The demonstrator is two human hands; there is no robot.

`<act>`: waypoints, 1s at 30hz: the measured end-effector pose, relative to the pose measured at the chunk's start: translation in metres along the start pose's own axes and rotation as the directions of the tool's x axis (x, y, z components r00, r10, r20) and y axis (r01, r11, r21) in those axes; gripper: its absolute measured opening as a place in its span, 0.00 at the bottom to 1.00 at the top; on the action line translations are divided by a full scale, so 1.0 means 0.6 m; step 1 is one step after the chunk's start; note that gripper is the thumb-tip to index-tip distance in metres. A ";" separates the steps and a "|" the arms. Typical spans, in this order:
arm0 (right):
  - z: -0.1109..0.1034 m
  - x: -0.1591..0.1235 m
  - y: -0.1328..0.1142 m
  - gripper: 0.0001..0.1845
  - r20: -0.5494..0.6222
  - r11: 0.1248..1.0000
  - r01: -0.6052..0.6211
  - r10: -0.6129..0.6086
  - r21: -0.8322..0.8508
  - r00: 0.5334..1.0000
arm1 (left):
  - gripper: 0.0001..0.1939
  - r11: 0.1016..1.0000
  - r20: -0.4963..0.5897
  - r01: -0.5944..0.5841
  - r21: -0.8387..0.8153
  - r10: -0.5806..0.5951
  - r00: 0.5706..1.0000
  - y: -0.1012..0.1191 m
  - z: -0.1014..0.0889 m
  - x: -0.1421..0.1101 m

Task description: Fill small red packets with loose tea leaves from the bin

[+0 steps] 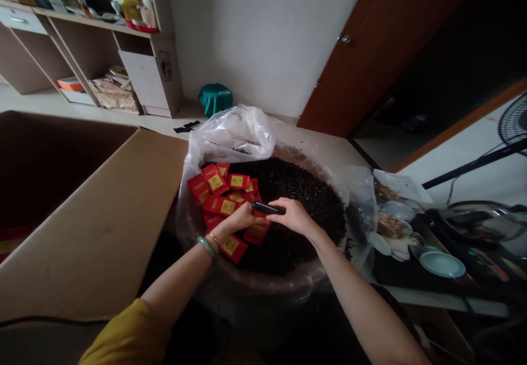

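A small black oblong device (pixel 268 208) is held between my two hands, level above a wide tub lined with clear plastic (pixel 247 129). My right hand (pixel 293 218) is closed around its right end, with the fingertips along its edge. My left hand (pixel 241 218) is closed at its left end; whether a packet is also pinched there is hidden. Red packets with yellow labels (pixel 214 181) lie heaped below and left of my hands. They rest on dark loose leaves, apparently tea (pixel 307 189), that fill the tub.
An open cardboard box (pixel 102 217) stands at the left, with red packets inside. On the right, a low table holds a pale bowl (pixel 442 262), a glass lid and plastic bags. A desk (pixel 144 79), a green bundle (pixel 216 100) and a brown door (pixel 362 41) are behind.
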State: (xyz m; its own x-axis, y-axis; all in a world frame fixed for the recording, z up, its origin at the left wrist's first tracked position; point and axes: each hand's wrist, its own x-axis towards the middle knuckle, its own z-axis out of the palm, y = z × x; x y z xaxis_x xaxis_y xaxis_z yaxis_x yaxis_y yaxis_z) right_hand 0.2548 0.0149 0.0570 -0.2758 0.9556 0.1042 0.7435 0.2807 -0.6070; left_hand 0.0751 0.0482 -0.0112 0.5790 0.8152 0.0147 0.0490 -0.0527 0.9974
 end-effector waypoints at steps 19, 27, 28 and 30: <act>0.002 -0.008 0.009 0.14 -0.052 0.994 0.052 -0.057 -0.091 0.997 | 0.21 0.991 -0.145 -0.106 -0.077 0.094 0.985 0.023 -0.005 -0.002; 0.012 -0.009 0.017 0.16 -0.066 0.999 0.035 -0.038 -0.040 0.997 | 0.15 0.980 -0.208 -0.149 0.133 0.175 0.962 0.030 0.000 -0.011; 0.012 -0.009 0.017 0.16 -0.065 0.999 0.032 -0.034 -0.037 0.997 | 0.16 0.981 -0.206 -0.153 0.120 0.176 0.963 0.029 0.001 -0.011; 0.013 -0.009 0.020 0.14 -0.053 0.999 0.021 -0.023 -0.024 0.998 | 0.17 0.986 -0.200 -0.156 0.064 0.165 0.966 0.024 0.003 -0.008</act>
State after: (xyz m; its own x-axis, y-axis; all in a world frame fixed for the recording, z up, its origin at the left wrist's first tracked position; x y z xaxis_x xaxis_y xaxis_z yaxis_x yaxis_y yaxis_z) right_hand 0.2604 0.0125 0.0433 -0.2600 0.9524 0.1593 0.7521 0.3032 -0.5851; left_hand 0.0741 0.0425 0.0032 0.4045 0.8939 0.1932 0.0101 -0.2156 0.9764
